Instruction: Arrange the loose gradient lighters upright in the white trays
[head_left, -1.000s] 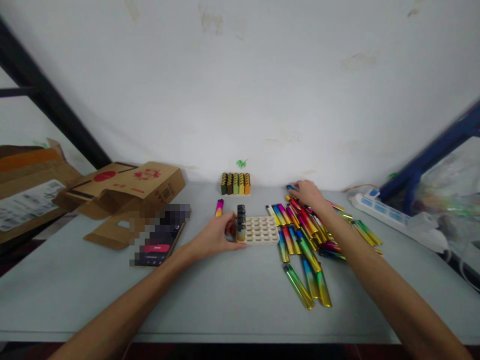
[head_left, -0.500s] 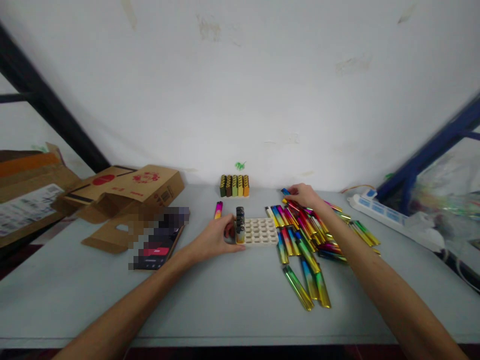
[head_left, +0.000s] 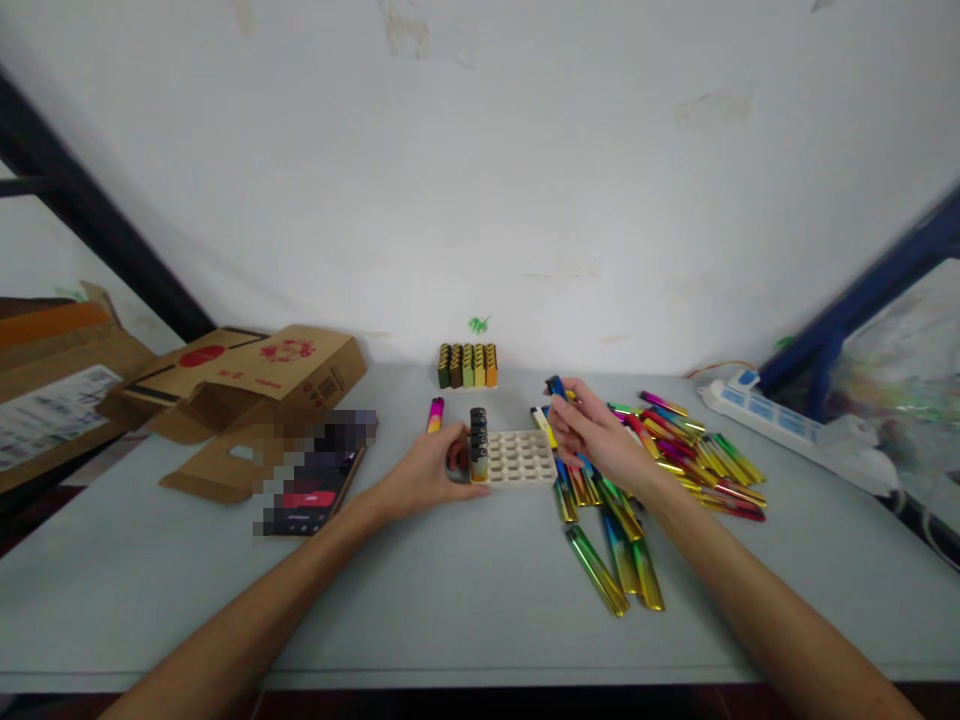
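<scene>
My left hand point(head_left: 429, 462) grips the left end of a white tray point(head_left: 519, 482) with rows of holes. One column of lighters point(head_left: 478, 445) with dark tops stands upright along the tray's left side. Above and right of the tray, my right hand point(head_left: 589, 428) pinches a blue-topped lighter point(head_left: 556, 387), tilted; its lower part is hidden by the fingers. Beneath and beside that hand lies a loose pile of shiny multicoloured lighters point(head_left: 679, 445), with several green and gold lighters point(head_left: 598, 572) nearer me. A single pink and yellow lighter point(head_left: 435, 414) lies beyond my left hand.
Against the wall stands a full block of upright lighters point(head_left: 468, 366). An opened cardboard box point(head_left: 315, 362) and a phone point(head_left: 309, 500), partly pixelated, lie left. A white power strip point(head_left: 802, 430) runs along the right. The grey table point(head_left: 420, 610) has its front edge near me.
My right hand has lifted the blue-topped lighter from the pile's far side and moved it left and nearer, towards the tray. My left hand stays on the tray.
</scene>
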